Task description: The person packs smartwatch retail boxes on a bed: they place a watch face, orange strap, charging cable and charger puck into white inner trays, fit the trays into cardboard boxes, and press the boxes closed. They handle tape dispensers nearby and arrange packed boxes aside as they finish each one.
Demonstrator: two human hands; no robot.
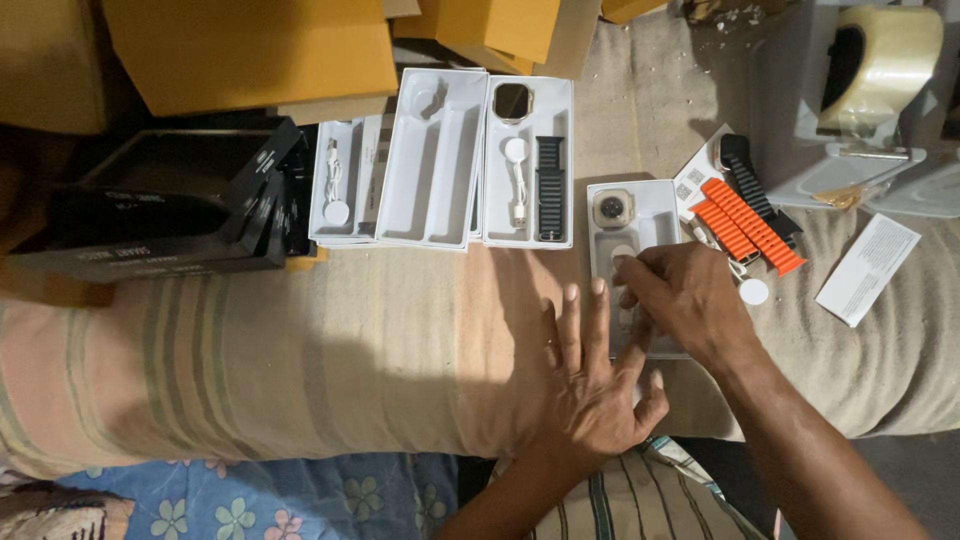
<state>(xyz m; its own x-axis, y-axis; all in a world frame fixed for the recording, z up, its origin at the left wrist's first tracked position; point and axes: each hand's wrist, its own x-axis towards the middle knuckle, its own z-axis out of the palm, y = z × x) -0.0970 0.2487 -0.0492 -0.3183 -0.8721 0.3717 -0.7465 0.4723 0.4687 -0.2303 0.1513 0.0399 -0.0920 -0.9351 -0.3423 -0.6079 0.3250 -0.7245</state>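
Far left: black boxes [170, 210] stacked on the striped bed cover [300, 340], with orange-brown cardboard cartons [250, 45] behind them.

Next right, three white moulded trays side by side. First tray [335, 180] is narrow and holds a white charging cable. Middle tray [432, 160] shows bare recesses. Third tray [528, 160] holds a dark watch body at top, a white charger puck with cable, and a black strap.

Centre: left hand [590, 385] lies flat on the cover, palm down, fingers spread and apart, holding nothing; fingertips just beside the lower edge of the white tray [655, 215].

That tray sits right of centre, upright lengthwise, a pale gold watch body [612, 208] seated in its top recess. Right hand [690, 295] rests over the tray's lower half, fingertips drawn together and pressing into the recess; what they pinch is hidden.

Right of the tray: orange strap pieces [745, 225], a dark strap [750, 185], a white round puck [754, 291], a paper leaflet [867, 268].

Far right top: tape dispenser [870, 70] with a pale roll.
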